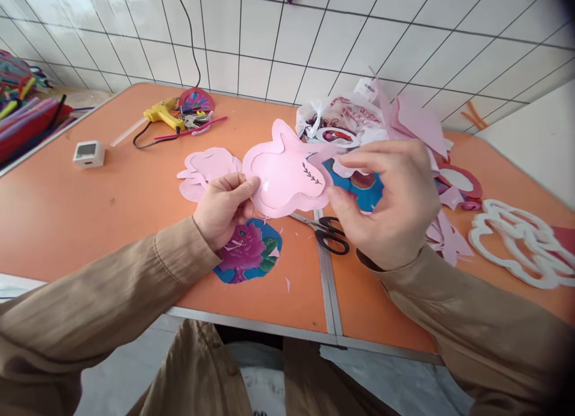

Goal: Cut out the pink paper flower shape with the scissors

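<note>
A pink paper cutout (287, 170) with a wavy outline, a drawn inner line and a small dark leaf sprig is held up over the table. My left hand (229, 203) pinches its lower left edge between thumb and fingers. At its right edge my right hand (390, 200) has thumb and index finger apart; whether the thumb touches the paper I cannot tell. Behind the cutout lie black-handled scissors (332, 233), partly covered. Below sits a blue piece with a purple flower (245, 251), scattered with paper scraps. More pink cutouts (209, 164) rest behind my left hand.
A yellow glue gun (162, 114) and a white box (88, 155) stand at the back left. Toward the back right are a plastic bag (350, 117), pink paper sheets (420, 125) and white cut-out frames (516, 242). A metal seam (330, 296) crosses the orange table.
</note>
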Demonstrator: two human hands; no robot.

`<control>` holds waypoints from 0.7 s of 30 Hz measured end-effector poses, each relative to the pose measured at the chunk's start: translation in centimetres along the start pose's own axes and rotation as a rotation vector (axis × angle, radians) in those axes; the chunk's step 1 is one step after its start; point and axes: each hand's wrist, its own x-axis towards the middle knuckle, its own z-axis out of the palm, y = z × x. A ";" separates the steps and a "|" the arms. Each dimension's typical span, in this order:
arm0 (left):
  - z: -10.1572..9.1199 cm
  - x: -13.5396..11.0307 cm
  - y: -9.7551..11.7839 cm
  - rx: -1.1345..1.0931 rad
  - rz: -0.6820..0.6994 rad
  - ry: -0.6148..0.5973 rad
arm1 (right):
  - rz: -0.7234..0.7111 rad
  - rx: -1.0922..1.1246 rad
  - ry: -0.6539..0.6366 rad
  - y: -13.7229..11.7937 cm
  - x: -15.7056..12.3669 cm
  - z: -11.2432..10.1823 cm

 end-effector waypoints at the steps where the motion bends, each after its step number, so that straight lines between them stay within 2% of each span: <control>1: 0.0 0.0 0.0 0.000 0.000 0.005 | -0.080 -0.014 -0.002 -0.1 0.0 0.0; 5: 0.3 -0.3 0.1 0.017 -0.023 -0.011 | -0.296 -0.085 -0.145 -0.2 -0.4 0.7; 8: 0.5 -0.6 0.1 0.013 -0.052 -0.036 | -0.341 -0.140 -0.137 -0.2 -0.9 1.5; 10: 0.7 -0.8 0.1 0.000 -0.071 -0.047 | -0.293 -0.116 -0.174 -0.3 -1.1 1.7; 13: 0.8 -0.9 0.1 -0.008 -0.094 -0.036 | -0.111 -0.081 -0.327 -0.6 -0.9 1.7; 15: 0.9 -0.9 0.1 -0.005 -0.100 -0.020 | -0.023 -0.072 -0.385 -0.7 -0.7 1.5; 17: 1.0 -0.9 0.2 0.001 -0.108 -0.021 | -0.027 -0.076 -0.375 -0.6 -0.7 1.5; 21: 1.0 -0.9 0.2 0.004 -0.127 -0.055 | -0.164 -0.096 -0.236 -0.2 -0.9 1.7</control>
